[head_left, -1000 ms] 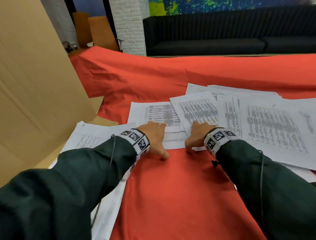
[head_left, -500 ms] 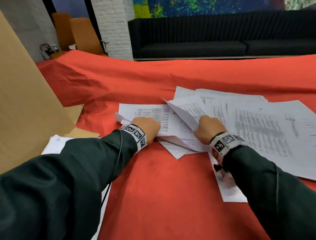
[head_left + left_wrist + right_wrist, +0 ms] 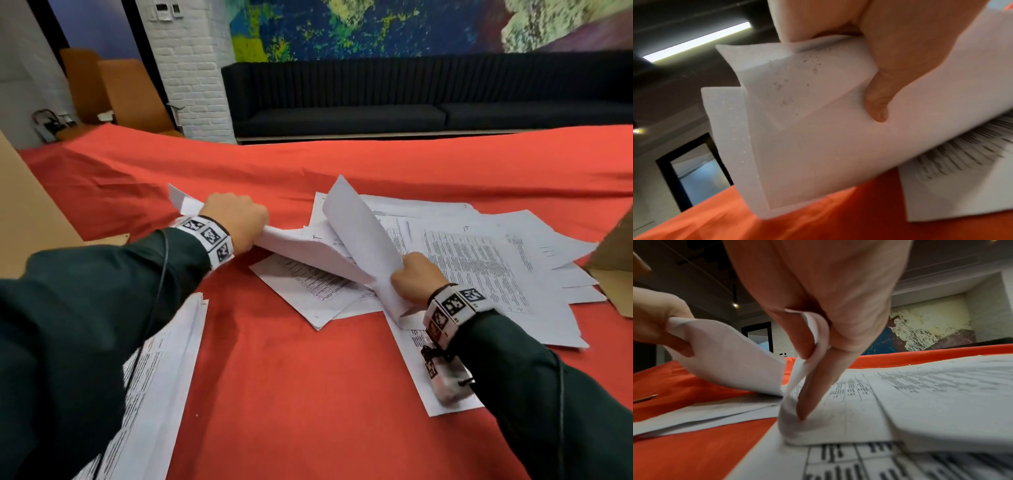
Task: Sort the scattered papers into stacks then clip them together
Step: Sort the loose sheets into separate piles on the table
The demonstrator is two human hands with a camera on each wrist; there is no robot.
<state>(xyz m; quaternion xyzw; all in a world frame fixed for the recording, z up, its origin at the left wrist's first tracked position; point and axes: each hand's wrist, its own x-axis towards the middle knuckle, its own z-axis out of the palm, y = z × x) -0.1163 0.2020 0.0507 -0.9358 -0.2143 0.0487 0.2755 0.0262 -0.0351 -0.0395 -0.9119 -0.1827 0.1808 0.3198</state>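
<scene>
Red tablecloth (image 3: 308, 394): left hand (image 3: 236, 219) grips lifted sheets (image 3: 301, 246); right hand (image 3: 416, 277) pinches curled sheet (image 3: 359, 233) beside scattered papers (image 3: 496, 260).

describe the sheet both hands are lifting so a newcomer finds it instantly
On the red cloth, look between the left hand and right hand. The lifted sheet curls up blank-side out; its neighbours lie flat, print showing.

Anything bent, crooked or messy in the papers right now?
Yes. The lifted sheets are bowed between the left hand and right hand, and their near corner is curled over. The papers on the red cloth lie fanned and crooked.
</scene>
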